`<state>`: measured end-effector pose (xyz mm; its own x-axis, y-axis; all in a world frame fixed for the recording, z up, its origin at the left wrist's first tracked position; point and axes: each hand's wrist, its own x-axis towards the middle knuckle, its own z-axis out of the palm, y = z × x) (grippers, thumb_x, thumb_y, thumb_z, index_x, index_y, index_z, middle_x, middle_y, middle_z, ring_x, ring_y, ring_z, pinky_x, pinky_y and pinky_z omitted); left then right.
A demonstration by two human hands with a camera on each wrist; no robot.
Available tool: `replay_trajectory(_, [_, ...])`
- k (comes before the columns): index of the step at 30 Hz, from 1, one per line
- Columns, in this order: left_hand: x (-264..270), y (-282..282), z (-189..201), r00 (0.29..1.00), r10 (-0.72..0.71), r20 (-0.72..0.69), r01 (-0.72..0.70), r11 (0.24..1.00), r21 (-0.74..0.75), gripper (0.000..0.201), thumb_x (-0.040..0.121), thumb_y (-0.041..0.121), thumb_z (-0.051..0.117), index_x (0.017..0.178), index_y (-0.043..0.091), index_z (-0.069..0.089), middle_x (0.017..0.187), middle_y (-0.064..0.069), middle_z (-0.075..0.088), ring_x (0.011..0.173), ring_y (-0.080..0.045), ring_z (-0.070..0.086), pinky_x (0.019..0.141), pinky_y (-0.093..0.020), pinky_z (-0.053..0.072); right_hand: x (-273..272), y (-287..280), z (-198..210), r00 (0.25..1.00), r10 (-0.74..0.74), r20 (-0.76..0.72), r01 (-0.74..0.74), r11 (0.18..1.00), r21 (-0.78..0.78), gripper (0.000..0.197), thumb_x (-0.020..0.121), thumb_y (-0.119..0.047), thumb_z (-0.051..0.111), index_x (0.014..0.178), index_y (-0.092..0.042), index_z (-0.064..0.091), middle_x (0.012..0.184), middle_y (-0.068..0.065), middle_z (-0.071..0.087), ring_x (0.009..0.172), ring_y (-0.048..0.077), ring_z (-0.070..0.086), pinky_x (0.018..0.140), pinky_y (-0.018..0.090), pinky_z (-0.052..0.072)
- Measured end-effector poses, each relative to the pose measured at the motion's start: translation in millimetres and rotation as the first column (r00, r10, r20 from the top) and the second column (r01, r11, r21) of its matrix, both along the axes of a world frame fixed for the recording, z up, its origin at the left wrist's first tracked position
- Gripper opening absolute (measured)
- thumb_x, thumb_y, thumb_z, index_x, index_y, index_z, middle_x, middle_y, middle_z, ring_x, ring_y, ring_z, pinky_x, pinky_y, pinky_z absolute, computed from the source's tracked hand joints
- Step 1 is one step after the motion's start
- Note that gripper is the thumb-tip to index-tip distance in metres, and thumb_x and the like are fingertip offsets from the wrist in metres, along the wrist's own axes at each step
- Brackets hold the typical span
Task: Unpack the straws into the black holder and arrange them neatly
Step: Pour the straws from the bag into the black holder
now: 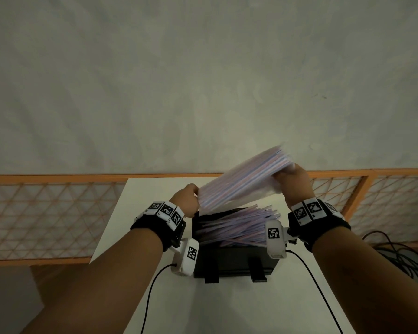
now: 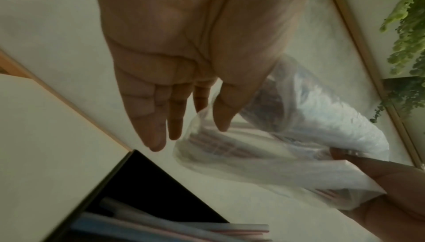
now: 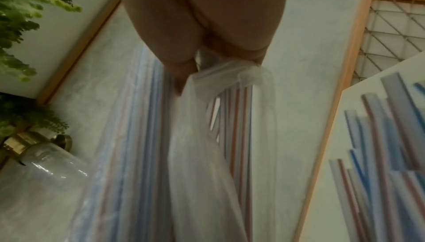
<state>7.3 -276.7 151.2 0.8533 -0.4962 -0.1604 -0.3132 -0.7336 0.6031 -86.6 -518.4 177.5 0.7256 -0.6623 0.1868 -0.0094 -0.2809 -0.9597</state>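
White table [image 1: 227, 309] bears the black holder [image 1: 234, 261] below both hands. Above it the right hand [image 1: 293, 183] grips the straw bag [image 1: 241, 179] by its raised end; the left hand [image 1: 187, 201] lies nearly straight-fingered at the low mouth, and we cannot tell if it pinches. We advise a gentle tilt, mouth over holder, so straws [image 1: 237, 227] land parallel.

No legible word, brand or number found. Square black-and-white coded markers stand on the left wrist band [image 1: 167, 209], the right wrist band [image 1: 308, 209], the left camera housing [image 1: 191, 253] and the right camera housing [image 1: 274, 233]; they are patterns, not characters. Faint bluish print on the plastic bag [image 2: 299, 136] is too blurred to read.
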Motion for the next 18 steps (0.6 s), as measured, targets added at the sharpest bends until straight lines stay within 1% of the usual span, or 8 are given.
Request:
replay_trajectory(3, [-3, -2, -3, 0.999, -0.009, -0.037, 0.007, 0.997, -0.078, 0.046, 0.086, 0.009, 0.058, 0.128, 0.015, 0.041, 0.11, -0.015, 0.063, 0.092, -0.028, 0.062, 0.065, -0.03, 0.052, 0, 6, 5, 0.999, 0.006, 0.048, -0.006, 1.0, 0.008, 0.01, 0.079, -0.009, 0.059, 0.087, -0.012, 0.066, 0.086, 0.011, 0.067, 0.081, 0.026, 0.063, 0.076, 0.039, 0.052])
replay_trajectory(6, [-5, -4, -1, 0.999, 0.025, 0.044, -0.018, 0.987, -0.159, 0.032, 0.091, 0.007, 0.046, 0.122, 0.013, 0.053, 0.109, -0.012, 0.064, 0.098, -0.03, 0.061, 0.074, -0.028, 0.044, 1, 10, 9, 0.998, 0.052, 0.017, -0.052, 0.998, -0.03, 0.009, 0.077, -0.011, 0.063, 0.086, -0.011, 0.065, 0.085, 0.011, 0.067, 0.08, 0.026, 0.062, 0.075, 0.039, 0.052])
replay_trajectory(9, [-6, -5, 1, 0.998, 0.063, 0.01, -0.059, 0.969, -0.24, 0.024, 0.091, 0.007, 0.047, 0.108, 0.004, 0.063, 0.105, -0.016, 0.066, 0.091, -0.026, 0.058, 0.073, -0.025, 0.039, 3, 9, 10, 0.991, 0.064, -0.114, -0.078, 0.989, -0.123, 0.035, 0.06, -0.028, 0.064, 0.086, -0.004, 0.064, 0.09, 0.017, 0.068, 0.082, 0.031, 0.063, 0.072, 0.043, 0.053])
replay_trajectory(11, [-9, -5, 3, 0.996, 0.051, -0.074, -0.069, 0.965, -0.254, 0.024, 0.088, 0.006, 0.054, 0.11, 0.0, 0.062, 0.102, -0.019, 0.065, 0.089, -0.027, 0.058, 0.069, -0.025, 0.04, 4, 6, 8, 0.972, 0.041, -0.231, -0.087, 0.977, -0.195, 0.034, 0.064, -0.029, 0.069, 0.085, -0.004, 0.059, 0.086, 0.014, 0.064, 0.076, 0.028, 0.059, 0.059, 0.031, 0.045])
replay_trajectory(12, [-7, -5, 2, 0.993, 0.043, -0.114, -0.071, 0.965, -0.254, 0.027, 0.085, 0.007, 0.059, 0.111, 0.001, 0.062, 0.104, -0.02, 0.064, 0.092, -0.029, 0.059, 0.072, -0.027, 0.043, 4, 4, 7, 0.963, 0.005, -0.269, -0.068, 0.972, -0.227, 0.031, 0.069, -0.026, 0.073, 0.086, -0.004, 0.057, 0.086, 0.013, 0.061, 0.074, 0.026, 0.056, 0.059, 0.028, 0.041])
replay_trajectory(15, [-12, -4, 4, 0.944, -0.023, -0.328, -0.138, 0.878, -0.459, 0.042, 0.07, 0.036, 0.076, 0.107, 0.024, 0.062, 0.104, -0.005, 0.065, 0.09, -0.025, 0.058, 0.087, -0.035, 0.045, 5, -5, -2, 0.964, -0.057, -0.26, 0.003, 0.979, -0.204, 0.034, 0.073, -0.014, 0.076, 0.097, 0.003, 0.06, 0.096, 0.019, 0.064, 0.079, 0.025, 0.056, 0.067, 0.031, 0.042])
replay_trajectory(16, [-12, -5, 5, 0.944, -0.033, -0.329, -0.148, 0.848, -0.51, 0.047, 0.069, 0.046, 0.075, 0.109, 0.028, 0.059, 0.105, 0.002, 0.065, 0.093, -0.02, 0.059, 0.092, -0.034, 0.045, 5, -6, -4, 0.969, -0.059, -0.241, 0.012, 0.982, -0.19, 0.035, 0.072, -0.012, 0.076, 0.099, 0.004, 0.06, 0.099, 0.021, 0.065, 0.08, 0.025, 0.057, 0.068, 0.031, 0.043])
replay_trajectory(18, [-12, -7, 8, 0.977, -0.018, -0.212, -0.11, 0.81, -0.576, 0.057, 0.074, 0.058, 0.067, 0.121, 0.028, 0.054, 0.118, 0.009, 0.062, 0.109, -0.012, 0.057, 0.101, -0.034, 0.041, 4, -5, -6, 0.972, -0.062, -0.226, 0.021, 0.984, -0.177, 0.036, 0.073, -0.01, 0.075, 0.101, 0.004, 0.06, 0.101, 0.02, 0.065, 0.082, 0.025, 0.056, 0.069, 0.03, 0.041])
